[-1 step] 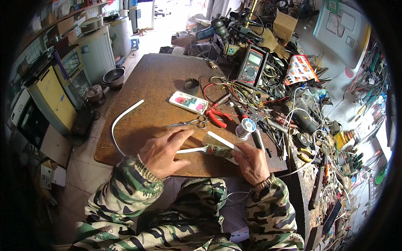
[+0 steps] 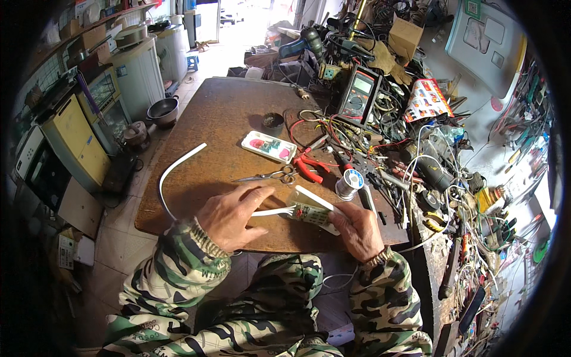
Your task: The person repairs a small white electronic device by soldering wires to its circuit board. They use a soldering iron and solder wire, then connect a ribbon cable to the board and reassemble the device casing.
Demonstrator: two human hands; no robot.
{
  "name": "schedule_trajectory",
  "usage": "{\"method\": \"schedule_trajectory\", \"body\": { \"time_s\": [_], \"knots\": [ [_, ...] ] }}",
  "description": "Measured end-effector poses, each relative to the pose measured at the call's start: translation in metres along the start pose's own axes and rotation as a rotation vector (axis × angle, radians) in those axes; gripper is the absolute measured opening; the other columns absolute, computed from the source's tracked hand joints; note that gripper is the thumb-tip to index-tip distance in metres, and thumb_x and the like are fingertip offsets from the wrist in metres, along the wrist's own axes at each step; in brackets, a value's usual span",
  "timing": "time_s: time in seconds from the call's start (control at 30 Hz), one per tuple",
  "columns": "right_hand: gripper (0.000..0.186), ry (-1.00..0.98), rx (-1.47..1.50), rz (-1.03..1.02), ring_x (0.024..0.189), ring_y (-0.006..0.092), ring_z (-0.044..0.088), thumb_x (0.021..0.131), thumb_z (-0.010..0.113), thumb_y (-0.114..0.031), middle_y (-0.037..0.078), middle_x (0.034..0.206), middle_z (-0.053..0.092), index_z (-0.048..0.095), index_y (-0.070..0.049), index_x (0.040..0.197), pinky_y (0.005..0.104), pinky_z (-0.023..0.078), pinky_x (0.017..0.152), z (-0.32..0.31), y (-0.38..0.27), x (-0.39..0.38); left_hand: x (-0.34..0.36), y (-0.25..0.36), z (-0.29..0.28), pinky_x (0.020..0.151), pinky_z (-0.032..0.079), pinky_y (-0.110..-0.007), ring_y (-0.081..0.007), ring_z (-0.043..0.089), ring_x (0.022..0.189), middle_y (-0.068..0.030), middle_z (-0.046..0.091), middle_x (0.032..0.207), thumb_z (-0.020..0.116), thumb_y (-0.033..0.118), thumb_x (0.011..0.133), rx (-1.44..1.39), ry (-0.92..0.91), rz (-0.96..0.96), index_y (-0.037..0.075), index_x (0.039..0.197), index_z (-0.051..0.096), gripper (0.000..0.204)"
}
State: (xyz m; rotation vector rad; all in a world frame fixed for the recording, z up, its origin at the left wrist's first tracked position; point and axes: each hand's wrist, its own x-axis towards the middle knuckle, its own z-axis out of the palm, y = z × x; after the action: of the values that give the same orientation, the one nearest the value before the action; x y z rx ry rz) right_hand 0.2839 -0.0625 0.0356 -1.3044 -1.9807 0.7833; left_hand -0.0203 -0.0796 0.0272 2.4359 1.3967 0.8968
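Observation:
My right hand [image 2: 358, 231] grips the right end of a long white plastic casing [image 2: 314, 195]. The casing lies open and tilted over the table's near edge, and a circuit board [image 2: 309, 214] shows inside it. Several thin wires split from the end of a white cable [image 2: 272, 212] and reach the board's left end. My left hand [image 2: 231, 217] hovers around this cable with thumb and fingers apart; its palm side is hidden. The cable's other part [image 2: 163, 181] curves over the table left of that hand. Scissors [image 2: 270, 176] lie just beyond the hands.
Behind the scissors are red-handled pliers [image 2: 309, 168], a solder spool [image 2: 350, 183], a small white tray [image 2: 269, 146] and a dark round cup [image 2: 272, 122]. A multimeter [image 2: 359, 95] leans among tangled cables and tools on the right. A pan [image 2: 162, 110] stands left of the wooden table [image 2: 220, 104].

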Motion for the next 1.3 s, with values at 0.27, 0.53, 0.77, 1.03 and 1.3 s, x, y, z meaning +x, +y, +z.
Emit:
{"method": "schedule_trajectory", "body": {
  "time_s": [0.27,0.53,0.77,1.03,1.3],
  "knots": [
    [0.036,-0.253,0.639,0.268,0.092,0.0142,0.071,0.11,0.066,-0.027,0.007,0.099,0.075,0.071,0.006,0.121,0.0322,0.059,0.081,0.009,0.03,0.036,0.035,-0.034,-0.041,0.074,0.06,-0.037,-0.0193,0.074,0.081,-0.0128,0.077,0.099,0.082,0.01,0.086,-0.126,-0.221,-0.025,0.003,0.12,0.075,0.036],
    [0.035,-0.258,1.004,0.205,0.083,0.0217,0.075,0.11,0.064,-0.023,0.014,0.102,0.077,0.069,0.009,0.122,0.0383,0.064,0.07,0.028,0.025,0.095,0.098,-0.08,-0.042,0.088,0.058,-0.043,-0.0353,0.074,0.097,-0.0178,0.076,0.11,0.076,0.004,0.087,0.038,0.198,-0.023,0.0,0.113,0.076,0.026],
    [0.03,-0.153,1.053,0.188,0.084,0.0177,0.072,0.111,0.062,-0.022,0.01,0.098,0.075,0.069,0.007,0.113,0.0353,0.062,0.073,0.049,0.028,0.103,0.088,-0.066,-0.002,0.076,0.061,-0.037,-0.02,0.074,0.091,-0.0146,0.074,0.107,0.073,0.001,0.091,-0.054,0.424,-0.048,-0.002,0.107,0.071,0.017],
    [0.026,-0.11,1.04,0.166,0.088,0.0096,0.066,0.11,0.066,-0.024,0.002,0.1,0.074,0.073,0.001,0.113,0.0273,0.053,0.081,0.06,0.046,0.097,0.084,-0.056,-0.001,0.07,0.057,-0.028,-0.0121,0.07,0.084,-0.0057,0.071,0.103,0.063,0.04,0.11,-0.719,-0.016,-0.351,-0.002,0.126,0.065,0.045],
    [0.028,-0.15,0.907,0.109,0.087,0.0067,0.06,0.111,0.065,-0.026,-0.002,0.098,0.069,0.071,0.001,0.116,0.0249,0.049,0.078,0.058,0.039,0.094,0.084,-0.059,0.004,0.073,0.059,-0.026,-0.0096,0.068,0.089,-0.0039,0.071,0.11,0.068,0.037,0.108,-0.97,-0.153,-0.419,0.0,0.129,0.066,0.042]
  ]
}}
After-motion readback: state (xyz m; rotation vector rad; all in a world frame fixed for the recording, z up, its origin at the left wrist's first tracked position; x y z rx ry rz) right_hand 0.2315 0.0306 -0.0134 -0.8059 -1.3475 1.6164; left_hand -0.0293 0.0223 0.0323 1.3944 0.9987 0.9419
